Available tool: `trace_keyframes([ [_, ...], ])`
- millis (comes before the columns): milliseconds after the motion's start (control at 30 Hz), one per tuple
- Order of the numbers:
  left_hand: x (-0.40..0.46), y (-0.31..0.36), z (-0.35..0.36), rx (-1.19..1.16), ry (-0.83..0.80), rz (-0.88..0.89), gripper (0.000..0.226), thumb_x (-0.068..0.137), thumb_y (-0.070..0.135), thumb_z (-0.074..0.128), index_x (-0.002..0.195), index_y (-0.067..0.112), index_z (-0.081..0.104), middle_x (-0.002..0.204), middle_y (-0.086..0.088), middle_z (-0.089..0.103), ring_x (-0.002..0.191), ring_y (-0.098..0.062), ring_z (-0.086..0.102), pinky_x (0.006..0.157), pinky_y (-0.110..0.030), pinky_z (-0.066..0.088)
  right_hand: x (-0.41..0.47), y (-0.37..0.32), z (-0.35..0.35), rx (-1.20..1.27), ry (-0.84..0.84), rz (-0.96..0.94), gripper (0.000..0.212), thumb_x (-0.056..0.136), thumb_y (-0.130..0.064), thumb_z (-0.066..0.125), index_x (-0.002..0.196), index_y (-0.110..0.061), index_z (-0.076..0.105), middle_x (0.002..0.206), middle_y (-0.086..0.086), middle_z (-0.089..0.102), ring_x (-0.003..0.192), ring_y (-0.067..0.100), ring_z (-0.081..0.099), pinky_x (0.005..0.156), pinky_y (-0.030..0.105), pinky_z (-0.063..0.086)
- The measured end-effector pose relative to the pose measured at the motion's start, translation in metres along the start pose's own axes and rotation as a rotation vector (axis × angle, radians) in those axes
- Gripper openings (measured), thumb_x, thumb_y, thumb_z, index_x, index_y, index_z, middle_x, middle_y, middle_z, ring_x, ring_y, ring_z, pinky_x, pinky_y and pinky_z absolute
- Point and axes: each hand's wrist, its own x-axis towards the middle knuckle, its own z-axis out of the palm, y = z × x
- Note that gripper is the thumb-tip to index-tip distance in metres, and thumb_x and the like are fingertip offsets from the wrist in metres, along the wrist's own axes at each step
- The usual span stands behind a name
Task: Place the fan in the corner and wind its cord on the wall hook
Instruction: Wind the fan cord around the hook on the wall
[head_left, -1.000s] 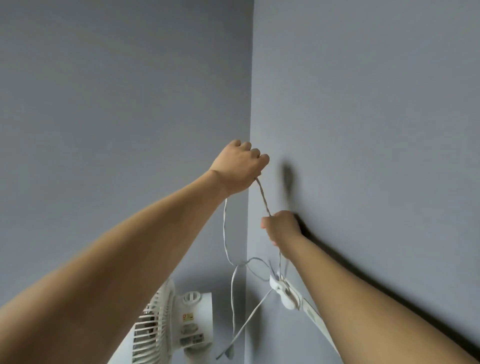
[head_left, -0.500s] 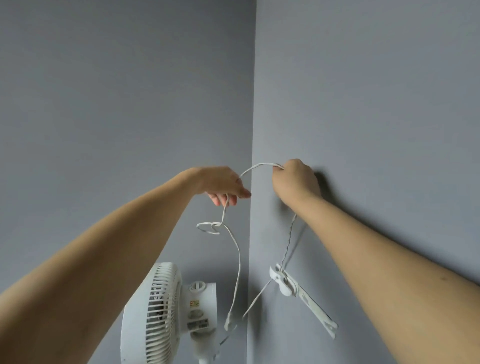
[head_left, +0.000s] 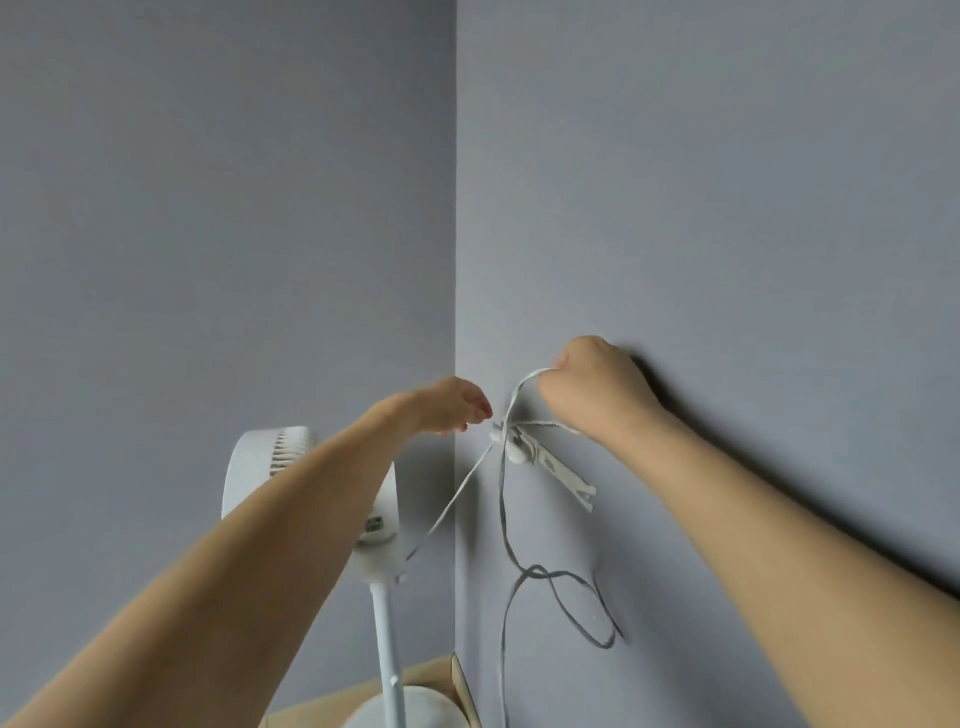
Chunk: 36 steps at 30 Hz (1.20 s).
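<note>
One white pedestal fan (head_left: 379, 525) stands in the corner, its pole upright and its head turned left; one white cord (head_left: 503, 519) runs taut from it up to one white wall hook (head_left: 517, 448) on the right wall, then hangs below in loose loops. Two bare arms reach forward: the right hand (head_left: 592, 395) is fisted around a cord loop just above the hook, the left hand (head_left: 452, 408) hovers beside it, fingers relaxed, holding nothing

**White fan and cord, grey walls**

The fan (head_left: 311, 467) is white, with a ribbed grille and a small label of dark marks. The cord (head_left: 503, 519) and hook (head_left: 517, 447) are white too. Both walls (head_left: 675, 208) are plain blue-grey. The floor (head_left: 332, 701) is light tan.
</note>
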Motion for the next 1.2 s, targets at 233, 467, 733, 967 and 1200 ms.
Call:
trace_keyframes([
  [233,0.019,0.01,0.043,0.081,0.111,0.102,0.022,0.093,0.021,0.056,0.107,0.014,0.071,0.109,-0.001,0.068,0.104,-0.02,0.059,0.091,-0.03,0.046,-0.033,0.028,0.034,0.057,-0.027,0.053,0.004,0.072,-0.02,0.048,0.069,-0.018,0.047,0.062,0.001,0.048,0.062,0.028,0.045,0.047,0.029,0.027],
  [467,0.03,0.0,0.056,0.085,0.192,0.189,0.012,0.085,0.017,0.066,0.095,0.018,0.072,0.097,0.002,0.072,0.089,-0.017,0.062,0.081,-0.025,0.047,-0.054,0.044,0.067,0.113,-0.078,0.161,0.031,0.081,-0.02,0.046,0.109,-0.015,0.06,0.11,0.007,0.065,0.103,0.032,0.058,0.08,0.033,0.047],
  [733,0.035,0.001,0.054,0.116,0.161,0.243,0.008,0.081,0.019,0.075,0.088,0.016,0.073,0.087,0.005,0.067,0.067,0.004,0.053,0.061,-0.004,0.039,-0.057,0.06,0.115,0.278,-0.138,0.343,0.05,0.074,-0.024,0.046,0.124,-0.016,0.045,0.117,0.007,0.057,0.105,0.031,0.058,0.08,0.035,0.048],
  [967,0.043,0.002,0.052,0.166,0.134,0.26,0.01,0.079,0.021,0.076,0.087,0.016,0.072,0.087,0.006,0.063,0.069,0.002,0.051,0.064,-0.012,0.04,-0.032,0.087,0.175,0.429,-0.207,0.525,0.017,0.073,-0.028,0.044,0.079,-0.014,0.053,0.091,0.015,0.069,0.081,0.036,0.07,0.073,0.04,0.059],
  [1200,0.052,0.006,0.049,0.167,0.103,0.226,0.012,0.073,0.02,0.079,0.082,0.017,0.071,0.089,0.001,0.07,0.079,-0.015,0.06,0.073,-0.026,0.049,-0.008,0.096,0.208,0.639,-0.154,0.639,0.029,0.078,-0.039,0.052,0.076,-0.013,0.065,0.085,0.012,0.07,0.076,0.029,0.064,0.081,0.043,0.059],
])
